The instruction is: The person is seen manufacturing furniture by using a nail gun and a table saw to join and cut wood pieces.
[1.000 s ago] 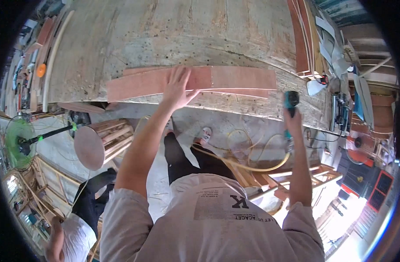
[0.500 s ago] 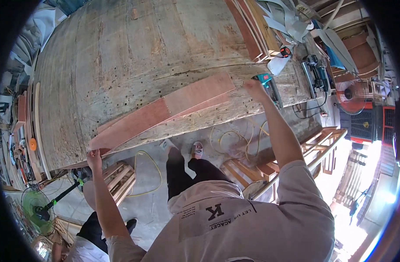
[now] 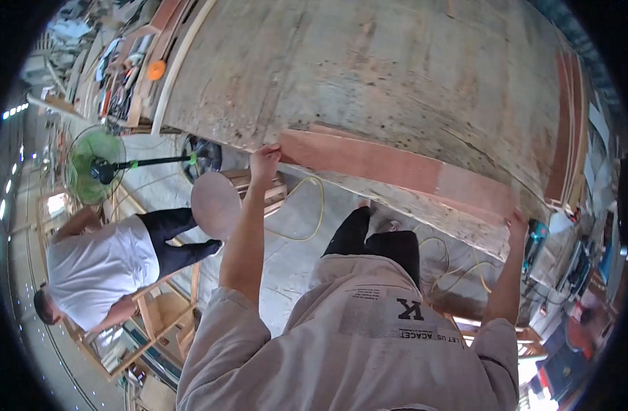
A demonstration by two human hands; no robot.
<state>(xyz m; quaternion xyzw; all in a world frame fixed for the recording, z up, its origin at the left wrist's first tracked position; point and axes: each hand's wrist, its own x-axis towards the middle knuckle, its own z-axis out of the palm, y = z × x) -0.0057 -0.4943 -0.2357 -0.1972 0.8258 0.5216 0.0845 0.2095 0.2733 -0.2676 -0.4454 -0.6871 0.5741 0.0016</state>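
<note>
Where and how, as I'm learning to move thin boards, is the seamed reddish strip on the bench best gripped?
Likely by both short ends, from the near side of the bench: the strip is long, thin and lies along that edge, and the seam right of its middle suggests supporting both halves. The left hand and right hand are at those ends.

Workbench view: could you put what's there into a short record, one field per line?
Left hand: fingers on the left end of a reddish board
Right hand: at its right end
Board colour: redder left, paler right
Surface: worn wooden workbench
Right of right hand: teal power tool
Far left: green fan, co-worker in white shirt
</note>
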